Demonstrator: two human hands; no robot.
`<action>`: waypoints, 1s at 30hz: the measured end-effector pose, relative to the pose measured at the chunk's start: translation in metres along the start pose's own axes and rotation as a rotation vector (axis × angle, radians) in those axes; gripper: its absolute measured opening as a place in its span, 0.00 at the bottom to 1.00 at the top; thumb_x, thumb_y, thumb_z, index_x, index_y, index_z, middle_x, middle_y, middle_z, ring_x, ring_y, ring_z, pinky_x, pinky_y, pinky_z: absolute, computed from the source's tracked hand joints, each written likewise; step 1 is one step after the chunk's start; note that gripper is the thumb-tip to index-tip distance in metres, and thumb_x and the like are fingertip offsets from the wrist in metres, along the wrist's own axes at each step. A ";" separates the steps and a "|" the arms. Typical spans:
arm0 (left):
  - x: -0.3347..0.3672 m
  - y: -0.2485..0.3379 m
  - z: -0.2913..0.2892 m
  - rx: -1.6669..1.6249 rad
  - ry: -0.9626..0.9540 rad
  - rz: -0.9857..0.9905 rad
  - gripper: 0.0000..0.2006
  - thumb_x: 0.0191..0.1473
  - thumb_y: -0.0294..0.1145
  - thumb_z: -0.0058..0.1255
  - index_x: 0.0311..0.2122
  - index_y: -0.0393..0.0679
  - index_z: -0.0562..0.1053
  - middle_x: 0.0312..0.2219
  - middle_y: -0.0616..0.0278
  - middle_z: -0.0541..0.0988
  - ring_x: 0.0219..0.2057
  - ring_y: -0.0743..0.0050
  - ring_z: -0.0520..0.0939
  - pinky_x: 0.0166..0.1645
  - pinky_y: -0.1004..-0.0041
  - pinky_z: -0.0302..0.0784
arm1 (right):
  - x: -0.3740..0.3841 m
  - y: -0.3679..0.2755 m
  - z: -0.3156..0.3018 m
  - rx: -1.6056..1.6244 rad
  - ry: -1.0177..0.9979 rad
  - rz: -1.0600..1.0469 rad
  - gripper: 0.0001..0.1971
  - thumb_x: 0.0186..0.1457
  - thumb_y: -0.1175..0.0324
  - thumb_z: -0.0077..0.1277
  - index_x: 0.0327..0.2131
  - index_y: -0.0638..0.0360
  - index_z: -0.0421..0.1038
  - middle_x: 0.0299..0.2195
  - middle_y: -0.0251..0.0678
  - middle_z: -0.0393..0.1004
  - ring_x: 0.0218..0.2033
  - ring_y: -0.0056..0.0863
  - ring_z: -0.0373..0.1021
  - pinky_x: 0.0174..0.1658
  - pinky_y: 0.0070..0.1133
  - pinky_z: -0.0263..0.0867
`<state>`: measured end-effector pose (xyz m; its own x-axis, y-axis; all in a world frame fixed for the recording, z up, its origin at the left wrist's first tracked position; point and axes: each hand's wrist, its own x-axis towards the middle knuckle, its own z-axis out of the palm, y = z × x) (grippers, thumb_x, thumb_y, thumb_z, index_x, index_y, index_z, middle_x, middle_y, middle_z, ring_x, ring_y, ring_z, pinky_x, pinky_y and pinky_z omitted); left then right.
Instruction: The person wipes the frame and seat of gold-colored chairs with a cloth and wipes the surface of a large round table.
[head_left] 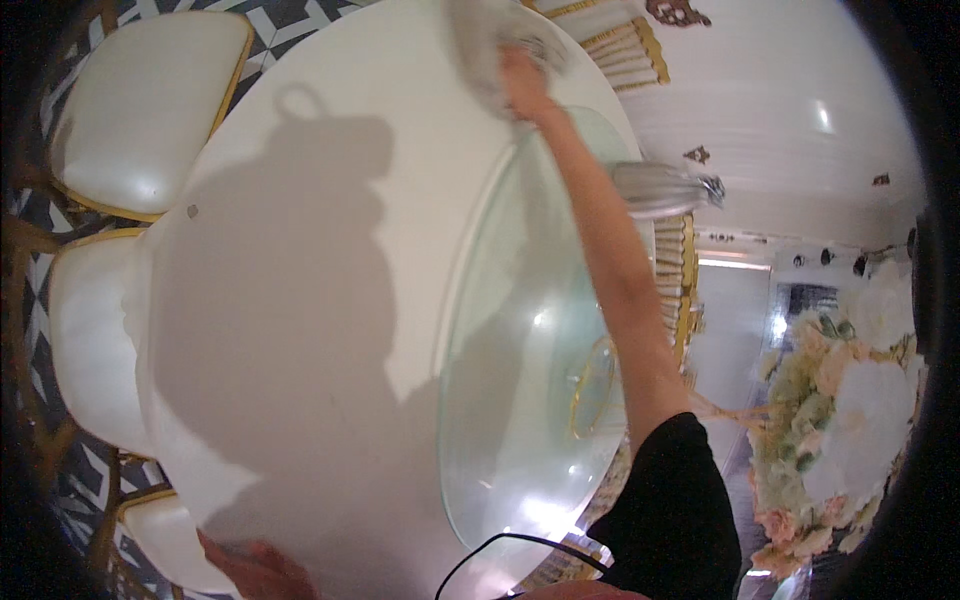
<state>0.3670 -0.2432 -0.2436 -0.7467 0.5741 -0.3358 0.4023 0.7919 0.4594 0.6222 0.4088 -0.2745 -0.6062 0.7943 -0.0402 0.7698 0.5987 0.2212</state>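
White walls and a pale door [735, 310] are seen at right, with a flower arrangement [815, 370] in cream and peach nearer. Patterned floor [285, 20] is noted at far left, where white, gold-edged chairs [150, 110] are lined along the rounded white table [430, 200]. Much of the tabletop is covered by a broad shadow [290, 270]. An oval glass panel [500, 330] is set on the table's right half; bright glare is caught at its near end.

At the far end, a greyish cloth [472, 50] is held against the tabletop by the right hand [525, 80], just beyond the glass. Fingers appear bent into the cloth; finer detail is lost to blur. The right forearm [610, 220] is stretched over the glass from a black sleeve [680, 510]. Just right of the forearm, a silvery, ribbed object [660, 190] is seen; its kind cannot be told.

At near left, the left hand [255, 565] is only partly shown, by the table's edge; its finger spread and any hold cannot be told. A thin black cord [500, 537] is looped at the near edge.
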 end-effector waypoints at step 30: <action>0.072 -0.052 0.039 0.414 -0.045 0.388 0.41 0.58 0.59 0.21 0.59 0.26 0.41 0.56 0.28 0.50 0.57 0.34 0.57 0.54 0.51 0.64 | -0.986 -0.367 -0.067 0.440 -0.207 1.480 0.35 0.49 0.45 0.46 0.57 0.53 0.54 0.58 0.40 0.54 0.60 0.42 0.47 0.60 0.37 0.45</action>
<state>0.3125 -0.2350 -0.3238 -0.4831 0.8404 -0.2457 0.8236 0.5314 0.1983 0.9240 -0.6015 -0.2512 0.7269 0.6602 -0.1889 0.6530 -0.7497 -0.1075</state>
